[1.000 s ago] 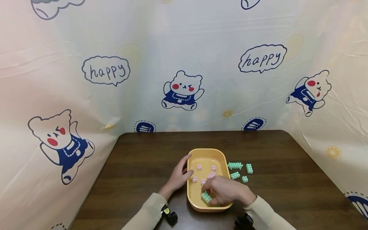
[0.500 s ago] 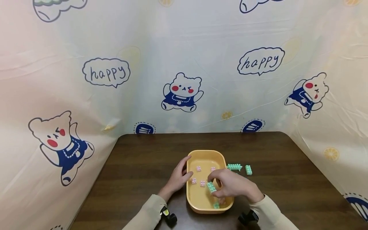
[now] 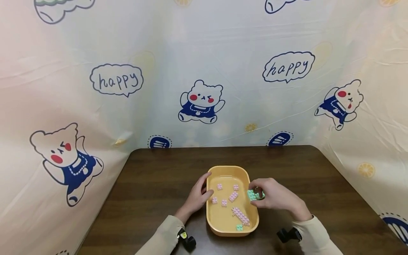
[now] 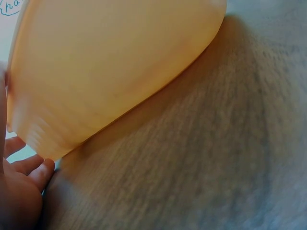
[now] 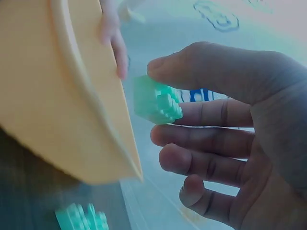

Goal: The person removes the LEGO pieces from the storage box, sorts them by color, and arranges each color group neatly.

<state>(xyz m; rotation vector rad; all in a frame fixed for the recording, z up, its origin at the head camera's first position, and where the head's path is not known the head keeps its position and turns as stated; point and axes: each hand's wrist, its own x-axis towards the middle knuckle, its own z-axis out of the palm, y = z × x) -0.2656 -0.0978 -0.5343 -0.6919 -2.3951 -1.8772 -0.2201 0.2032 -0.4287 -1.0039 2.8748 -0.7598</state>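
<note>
A yellow tray (image 3: 223, 230) sits on the table, with my left hand (image 3: 196, 198) at its left side. My left thumb lies over the rim, and its fingers curl against the outer wall in the left wrist view. Just outside the right rim my right hand (image 3: 274, 194) pinches a green toy brick (image 5: 153, 100) between thumb and forefinger, its other fingers loosely bent. Inside the tray lie several small pink bricks (image 3: 233, 196), a longer pink brick piece (image 3: 240, 216) and one small green brick (image 3: 239, 227).
Another green brick (image 5: 81, 218) lies on the table beside the tray in the right wrist view; my right hand covers that spot in the head view. Behind the brown table (image 3: 159, 184) hangs a printed curtain (image 3: 242, 88).
My right hand has lifted the green brick from the tray and carried it right, past the rim. It now covers the green bricks on the table. My left hand has stayed on the tray.
</note>
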